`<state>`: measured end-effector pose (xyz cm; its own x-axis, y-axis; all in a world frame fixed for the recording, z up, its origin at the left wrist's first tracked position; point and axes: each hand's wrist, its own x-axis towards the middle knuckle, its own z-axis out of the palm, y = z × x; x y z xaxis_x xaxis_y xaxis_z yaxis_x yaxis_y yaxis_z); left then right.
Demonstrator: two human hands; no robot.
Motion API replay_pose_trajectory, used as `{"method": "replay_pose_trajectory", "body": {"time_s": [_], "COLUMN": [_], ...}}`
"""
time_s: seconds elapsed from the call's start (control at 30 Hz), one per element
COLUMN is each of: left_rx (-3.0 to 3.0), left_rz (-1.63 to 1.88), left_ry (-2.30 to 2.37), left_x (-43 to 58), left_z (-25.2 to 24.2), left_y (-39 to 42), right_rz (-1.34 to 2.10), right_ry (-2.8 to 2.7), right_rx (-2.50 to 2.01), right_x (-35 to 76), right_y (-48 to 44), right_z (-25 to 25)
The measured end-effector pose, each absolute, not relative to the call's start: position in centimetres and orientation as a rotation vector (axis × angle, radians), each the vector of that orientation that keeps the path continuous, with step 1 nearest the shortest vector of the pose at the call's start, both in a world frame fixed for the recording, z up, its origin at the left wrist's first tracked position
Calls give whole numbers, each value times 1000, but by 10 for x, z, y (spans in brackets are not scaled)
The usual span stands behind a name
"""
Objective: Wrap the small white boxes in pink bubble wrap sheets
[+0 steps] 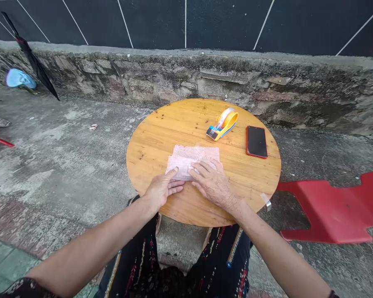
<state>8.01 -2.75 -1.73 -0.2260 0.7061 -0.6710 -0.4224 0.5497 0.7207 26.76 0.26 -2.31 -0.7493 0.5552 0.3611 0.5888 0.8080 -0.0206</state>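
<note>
A flat pinkish-white wrapped packet [191,159] lies in the middle of a small round wooden table [155,145]. My left hand [161,188] rests flat on the packet's near left corner, fingers stretched out. My right hand [213,180] lies flat on its near right part, fingers spread and pressing down. Neither hand holds anything. Beyond the packet sits a yellow and blue tape dispenser [223,123] with a clear roll. A piece of clear tape [265,200] hangs off the table's near right rim.
A red-cased phone [256,141] lies face up on the right of the table. A red plastic chair [335,207] stands at the right. A stone kerb [186,78] runs behind, with a closed black umbrella [34,62] leaning at the far left.
</note>
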Motion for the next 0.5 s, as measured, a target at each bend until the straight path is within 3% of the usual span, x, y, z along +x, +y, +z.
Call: {"method": "replay_pose_trajectory", "body": {"time_s": [0.5], "left_rx": [418], "left_rz": [822], "left_ry": [1585], "left_x": [69], "left_z": [-15], "left_y": [1], "right_rz": [-150], "right_ry": [-2677], "right_rx": [-835], "right_x": [265], "right_y": [5], "right_z": [-13]}}
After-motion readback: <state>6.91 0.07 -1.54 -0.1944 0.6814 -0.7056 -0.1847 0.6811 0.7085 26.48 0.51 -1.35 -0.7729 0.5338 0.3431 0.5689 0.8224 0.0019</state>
